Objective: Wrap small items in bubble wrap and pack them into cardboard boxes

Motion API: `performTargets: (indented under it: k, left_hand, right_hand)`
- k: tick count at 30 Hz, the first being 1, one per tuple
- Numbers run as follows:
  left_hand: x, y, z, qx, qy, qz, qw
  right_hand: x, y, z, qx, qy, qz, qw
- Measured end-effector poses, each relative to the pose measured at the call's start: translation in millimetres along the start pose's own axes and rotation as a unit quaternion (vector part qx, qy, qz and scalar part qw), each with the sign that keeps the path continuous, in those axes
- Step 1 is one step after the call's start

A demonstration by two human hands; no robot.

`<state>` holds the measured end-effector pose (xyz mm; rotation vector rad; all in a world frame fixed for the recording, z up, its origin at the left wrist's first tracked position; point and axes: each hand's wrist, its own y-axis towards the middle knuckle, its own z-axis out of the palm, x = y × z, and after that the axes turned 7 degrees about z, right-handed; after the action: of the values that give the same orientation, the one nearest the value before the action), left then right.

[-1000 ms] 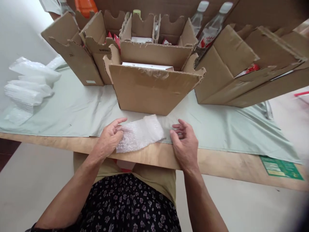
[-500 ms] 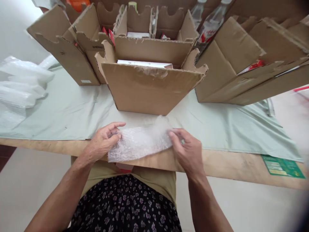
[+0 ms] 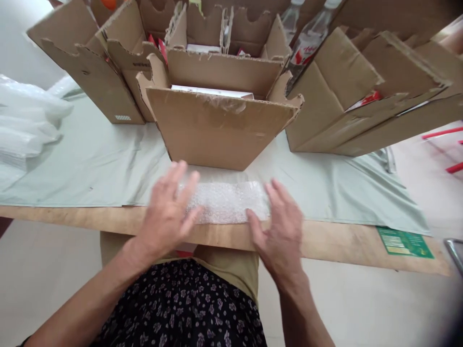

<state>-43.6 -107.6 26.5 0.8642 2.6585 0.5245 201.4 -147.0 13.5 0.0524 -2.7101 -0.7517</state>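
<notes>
A flat strip of clear bubble wrap [image 3: 227,202] lies along the front edge of the table, partly on the cloth and partly on bare wood. My left hand [image 3: 168,212] is at its left end, fingers spread and slightly blurred, the thumb over the wrap. At the right end is my right hand [image 3: 278,226], its fingers apart and its thumb tip at the wrap's edge. Neither hand is closed around anything. Just behind the strip stands an open cardboard box [image 3: 224,130] with a white item [image 3: 213,91] inside.
More open boxes stand left [image 3: 90,82] and right [image 3: 325,96], with clear bottles [image 3: 309,41] between. Bubble wrap pieces [image 3: 25,120] pile up at the far left. A green card [image 3: 405,242] lies at the right front edge, near red bars [image 3: 443,133].
Both hands have loosened from the bubble wrap and spread their fingers. The wrap now lies flatter and straighter, further onto the table. The view has shifted slightly.
</notes>
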Motion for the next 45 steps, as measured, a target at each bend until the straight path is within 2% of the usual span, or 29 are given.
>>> performTargets:
  k: [3, 5, 7, 11, 14, 17, 20, 23, 26, 28, 30, 32, 34, 36, 38, 40, 42, 45]
  left_hand:
    - [-24.3, -6.9, 18.7, 0.109, -0.022, 0.083, 0.99]
    - [-19.7, -16.5, 29.0, 0.153, -0.007, 0.08, 0.985]
    - [-2.6, -29.1, 31.0, 0.165, 0.016, 0.057, 0.985]
    - [29.5, -53.1, 12.1, 0.114, 0.037, 0.01, 0.993]
    - [32.4, -61.2, -3.4, 0.044, 0.025, -0.024, 0.998]
    - [26.4, -59.4, -6.5, 0.006, 0.029, -0.068, 0.997]
    - [20.8, -51.1, 1.3, 0.014, 0.065, -0.108, 0.992]
    - [15.1, -43.4, 10.7, 0.025, 0.077, -0.115, 0.99]
    - [9.6, -41.7, 13.5, 0.001, 0.048, -0.095, 0.994]
    - [8.8, -41.7, 9.3, -0.029, 0.023, -0.087, 0.995]
    - [12.2, -38.0, 0.9, -0.058, 0.0, -0.09, 0.994]
    - [19.7, -27.2, -7.5, -0.07, -0.017, -0.092, 0.993]
    - [29.1, -9.2, -10.5, -0.063, -0.022, -0.084, 0.994]
    - [37.0, 11.6, -4.9, -0.047, -0.018, -0.067, 0.996]
    - [39.6, 28.0, 7.4, -0.034, -0.011, -0.05, 0.998]
    - [33.6, 33.2, 20.4, -0.031, -0.015, -0.036, 0.999]
    - [19.0, 24.2, 28.1, -0.044, -0.046, -0.012, 0.998]
    - [-7.8, -7.3, 25.7, -0.041, -0.163, 0.066, 0.984]
  right_hand:
    - [20.3, 6.9, 19.7, 0.117, 0.005, -0.082, 0.99]
    - [17.5, 4.3, 31.2, 0.171, -0.012, -0.093, 0.981]
    - [2.2, -4.1, 33.6, 0.176, -0.028, -0.072, 0.981]
    - [-38.2, -26.2, 13.3, 0.116, -0.027, -0.006, 0.993]
    - [-53.9, -34.3, -3.2, 0.08, 0.019, 0.037, 0.996]
    - [-54.7, -30.4, -3.2, 0.067, 0.019, 0.082, 0.994]
    - [-49.3, -21.6, 11.9, 0.076, -0.02, 0.121, 0.99]
    - [-42.8, -16.8, 24.8, 0.069, -0.011, 0.118, 0.99]
    - [-34.2, -19.8, 20.5, 0.051, 0.053, 0.117, 0.99]
    - [-25.0, -26.5, 8.2, 0.046, 0.112, 0.156, 0.98]
    - [-11.8, -37.5, -6.9, 0.041, 0.198, 0.22, 0.954]
    - [4.2, -53.5, -19.2, 0.044, 0.296, 0.277, 0.913]
    - [20.3, -74.3, -25.0, 0.058, 0.364, 0.313, 0.875]
    - [33.6, -98.3, -23.3, 0.095, 0.39, 0.327, 0.856]
    - [42.5, -121.9, -16.0, 0.127, 0.379, 0.33, 0.855]
    - [47.4, -140.7, -7.2, 0.14, 0.346, 0.323, 0.869]
    - [49.6, -151.7, -1.9, 0.126, 0.317, 0.309, 0.888]
    - [51.4, -151.3, -6.5, 0.109, 0.313, 0.268, 0.905]
